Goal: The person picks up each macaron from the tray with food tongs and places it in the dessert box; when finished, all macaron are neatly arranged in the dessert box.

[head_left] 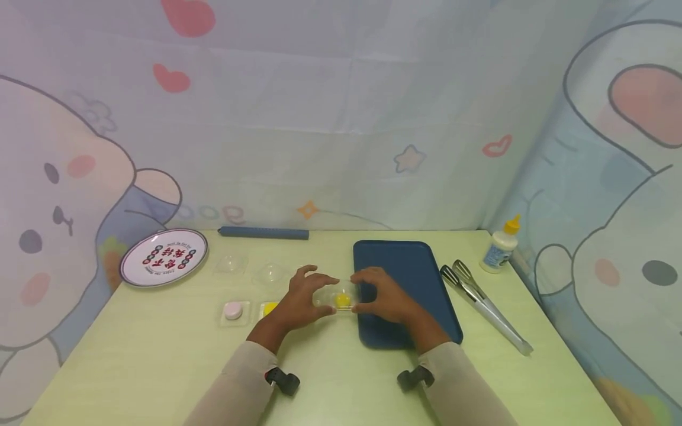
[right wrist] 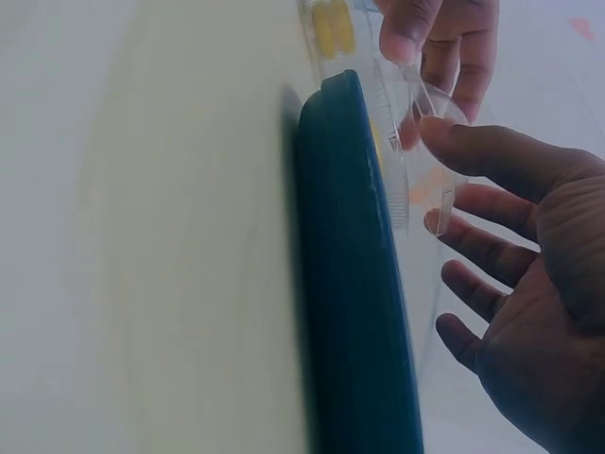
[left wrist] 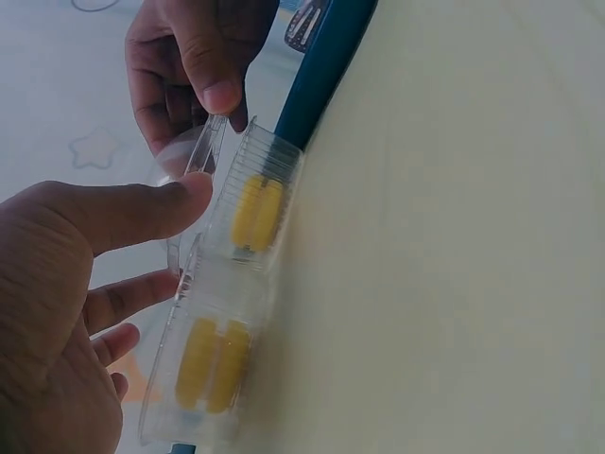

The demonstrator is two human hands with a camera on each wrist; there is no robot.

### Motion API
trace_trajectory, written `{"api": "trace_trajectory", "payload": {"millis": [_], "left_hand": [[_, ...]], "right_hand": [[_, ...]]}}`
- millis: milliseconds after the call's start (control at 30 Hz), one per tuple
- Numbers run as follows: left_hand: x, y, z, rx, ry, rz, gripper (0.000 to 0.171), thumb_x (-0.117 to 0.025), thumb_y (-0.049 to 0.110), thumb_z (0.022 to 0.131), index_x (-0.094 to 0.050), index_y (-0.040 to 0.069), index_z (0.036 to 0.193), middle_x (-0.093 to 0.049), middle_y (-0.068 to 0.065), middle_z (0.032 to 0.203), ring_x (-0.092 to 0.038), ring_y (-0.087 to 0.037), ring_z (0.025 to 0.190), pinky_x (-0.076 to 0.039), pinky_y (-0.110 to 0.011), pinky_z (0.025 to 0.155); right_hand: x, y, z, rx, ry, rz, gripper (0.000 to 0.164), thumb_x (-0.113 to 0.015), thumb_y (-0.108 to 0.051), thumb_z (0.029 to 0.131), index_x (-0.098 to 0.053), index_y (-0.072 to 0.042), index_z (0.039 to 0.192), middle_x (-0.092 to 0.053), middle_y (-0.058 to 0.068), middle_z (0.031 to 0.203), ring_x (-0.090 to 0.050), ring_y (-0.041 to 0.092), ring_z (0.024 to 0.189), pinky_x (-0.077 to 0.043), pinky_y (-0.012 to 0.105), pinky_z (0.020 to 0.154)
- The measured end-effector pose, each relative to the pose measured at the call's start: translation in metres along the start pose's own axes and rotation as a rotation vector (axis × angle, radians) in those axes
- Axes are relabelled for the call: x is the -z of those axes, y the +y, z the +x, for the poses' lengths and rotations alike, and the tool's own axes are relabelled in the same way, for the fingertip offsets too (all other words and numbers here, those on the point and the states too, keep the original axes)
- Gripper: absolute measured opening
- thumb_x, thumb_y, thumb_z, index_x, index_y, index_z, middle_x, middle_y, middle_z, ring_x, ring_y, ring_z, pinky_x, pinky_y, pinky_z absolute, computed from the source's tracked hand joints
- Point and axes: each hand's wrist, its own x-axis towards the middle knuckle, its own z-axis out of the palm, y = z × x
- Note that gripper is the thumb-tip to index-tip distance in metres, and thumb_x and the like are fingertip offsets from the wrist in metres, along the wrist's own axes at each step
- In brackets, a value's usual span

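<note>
My left hand [head_left: 302, 299] and right hand [head_left: 389, 299] pinch opposite ends of a clear domed plastic lid [left wrist: 176, 155] between thumb and fingers. The lid is tilted just above a clear ridged plastic base [left wrist: 291, 157], which holds a yellow piece [head_left: 343, 300]. Left of it, partly hidden by my left wrist, a second clear base holds another yellow piece [left wrist: 213, 364]. Farther left, a pink round piece [head_left: 232, 310] sits in a third base. Two more clear domed lids lie behind: one lid [head_left: 230, 264] at left, another lid [head_left: 270, 273] nearer my left hand.
A dark blue tray [head_left: 407, 266] lies under and beside my right hand. Metal tongs [head_left: 490, 310] and a white bottle with a yellow cap [head_left: 499, 245] are at the right. A patterned plate [head_left: 165, 257] stands at far left; a blue bar [head_left: 263, 232] lies along the back edge.
</note>
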Motion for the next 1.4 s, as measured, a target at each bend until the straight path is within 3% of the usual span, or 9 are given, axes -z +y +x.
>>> {"api": "trace_trajectory", "payload": {"millis": [400,667,1133,1400], "left_hand": [[-0.0036,-0.0011,-0.0010,-0.019,-0.009,0.069,0.058,-0.089,0.022,0.091,-0.069,0.012,0.144,-0.069,-0.012,0.150,-0.030,-0.049,0.161,-0.013,-0.078,0.130],[-0.0061,-0.0012,-0.0012,-0.040,-0.007,0.105,0.050,-0.082,0.026,0.097,-0.069,0.012,0.143,-0.067,-0.013,0.152,-0.031,-0.048,0.161,-0.004,-0.081,0.129],[-0.0075,0.0048,0.0002,0.048,-0.001,0.148,0.046,-0.083,0.027,0.096,-0.072,0.014,0.139,-0.072,-0.009,0.147,-0.031,-0.045,0.162,0.000,-0.081,0.129],[-0.0069,0.0026,-0.0014,0.052,0.004,0.140,0.053,-0.086,0.031,0.094,-0.070,0.016,0.142,-0.070,-0.009,0.150,-0.027,-0.047,0.164,0.001,-0.083,0.127]], "right_hand": [[-0.0022,0.0048,-0.0014,-0.007,-0.012,-0.032,0.065,-0.092,-0.022,0.090,-0.066,-0.004,0.147,-0.059,0.018,0.156,-0.043,0.045,0.155,-0.042,0.072,0.122],[-0.0042,0.0062,-0.0012,-0.036,-0.018,-0.042,0.064,-0.093,-0.023,0.089,-0.068,-0.006,0.145,-0.062,0.016,0.154,-0.041,0.043,0.156,-0.021,0.083,0.126],[-0.0058,0.0052,-0.0007,-0.040,-0.012,-0.033,0.061,-0.092,-0.022,0.089,-0.070,-0.008,0.143,-0.063,0.016,0.152,-0.044,0.042,0.153,-0.020,0.085,0.124],[-0.0066,0.0074,-0.0004,-0.049,-0.014,-0.032,0.063,-0.093,-0.020,0.087,-0.069,-0.008,0.144,-0.064,0.016,0.152,-0.045,0.042,0.152,-0.017,0.086,0.124]]}}
